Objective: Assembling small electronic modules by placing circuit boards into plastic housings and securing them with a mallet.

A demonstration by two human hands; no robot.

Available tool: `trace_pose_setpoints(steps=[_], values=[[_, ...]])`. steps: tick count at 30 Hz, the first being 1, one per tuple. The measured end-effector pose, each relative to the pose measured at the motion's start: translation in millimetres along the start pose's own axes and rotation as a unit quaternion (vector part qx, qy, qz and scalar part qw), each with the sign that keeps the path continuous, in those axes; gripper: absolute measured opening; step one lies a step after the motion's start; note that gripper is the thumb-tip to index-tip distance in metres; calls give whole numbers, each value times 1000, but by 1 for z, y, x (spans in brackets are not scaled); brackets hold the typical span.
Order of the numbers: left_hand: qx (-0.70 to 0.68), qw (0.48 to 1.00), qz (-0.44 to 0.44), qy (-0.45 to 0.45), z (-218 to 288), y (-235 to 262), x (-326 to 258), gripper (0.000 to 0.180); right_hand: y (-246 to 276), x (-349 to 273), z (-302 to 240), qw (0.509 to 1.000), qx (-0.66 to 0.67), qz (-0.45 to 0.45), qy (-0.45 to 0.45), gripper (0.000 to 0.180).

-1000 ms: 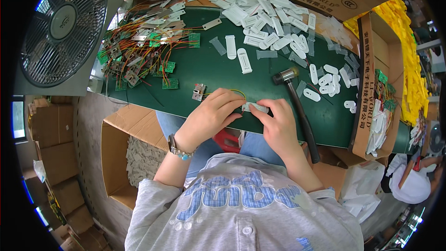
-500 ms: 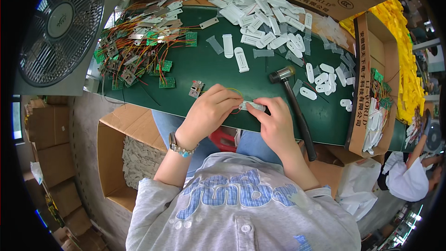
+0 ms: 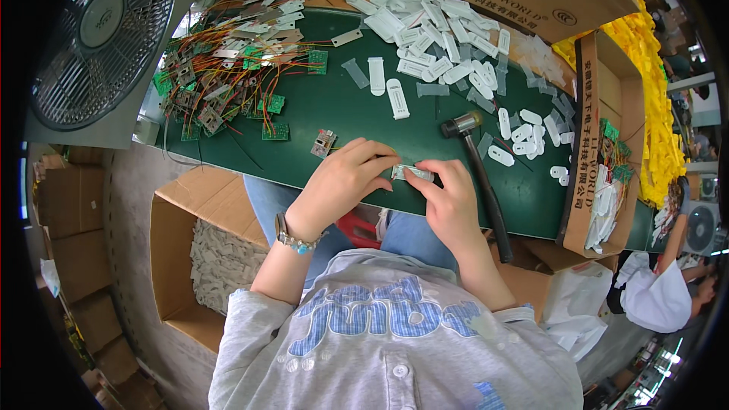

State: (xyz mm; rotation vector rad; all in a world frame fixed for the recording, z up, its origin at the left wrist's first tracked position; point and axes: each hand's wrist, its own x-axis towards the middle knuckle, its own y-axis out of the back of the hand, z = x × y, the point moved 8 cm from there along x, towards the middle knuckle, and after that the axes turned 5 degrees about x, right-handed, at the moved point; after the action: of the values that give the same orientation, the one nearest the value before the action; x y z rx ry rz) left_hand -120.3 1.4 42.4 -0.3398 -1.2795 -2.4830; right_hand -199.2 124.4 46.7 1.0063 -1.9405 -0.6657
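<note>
My right hand [image 3: 449, 193] pinches a small white plastic casing [image 3: 412, 174] over the front edge of the green table, the thumb on its top. At the casing's left end is my left hand [image 3: 349, 178], its fingers curled and thumb bent in. Whatever lies between those fingertips is hidden. Just beyond the left hand rests a small metal-cased circuit module [image 3: 324, 143], with a short wire running towards the fingers. A hammer [image 3: 478, 175] with a black handle lies right of my right hand. Two long white casing shells [image 3: 396, 99] lie farther back.
Green circuit boards with tangled wires and metal strips [image 3: 228, 68] are heaped at the left, beside a fan [image 3: 99, 30]. White plastic shells [image 3: 433, 30] pile up at the back. An open carton [image 3: 581, 144] stands on the right; another box [image 3: 175, 273] sits below the table's left edge.
The left fingers have shifted slightly at the casing's end, and the yellow and red wires that showed there are now mostly hidden. The right hand keeps its hold. The whole view has turned slightly.
</note>
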Motion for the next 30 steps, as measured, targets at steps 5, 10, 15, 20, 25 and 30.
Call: trace_pose_setpoints(steps=[5,10,15,20,25,30], values=[[-10,1000,5,-3,0,-1,1,38,1,-1,2,1000,-1,9,2,37],[9,1000,12,25,3,1,2,34,1,-1,0,1000,-2,11,6,36],[20,1000,15,15,4,1,1,31,0,2,-7,998,-49,-22,20,31],[23,999,25,5,6,2,2,29,15,15,-9,995,-58,-75,37,27],[17,999,38,13,1,0,-3,29,68,38,37,990,-135,-35,-2,16],[16,999,36,6,3,0,-1,29,130,38,149,947,-262,7,-186,18]])
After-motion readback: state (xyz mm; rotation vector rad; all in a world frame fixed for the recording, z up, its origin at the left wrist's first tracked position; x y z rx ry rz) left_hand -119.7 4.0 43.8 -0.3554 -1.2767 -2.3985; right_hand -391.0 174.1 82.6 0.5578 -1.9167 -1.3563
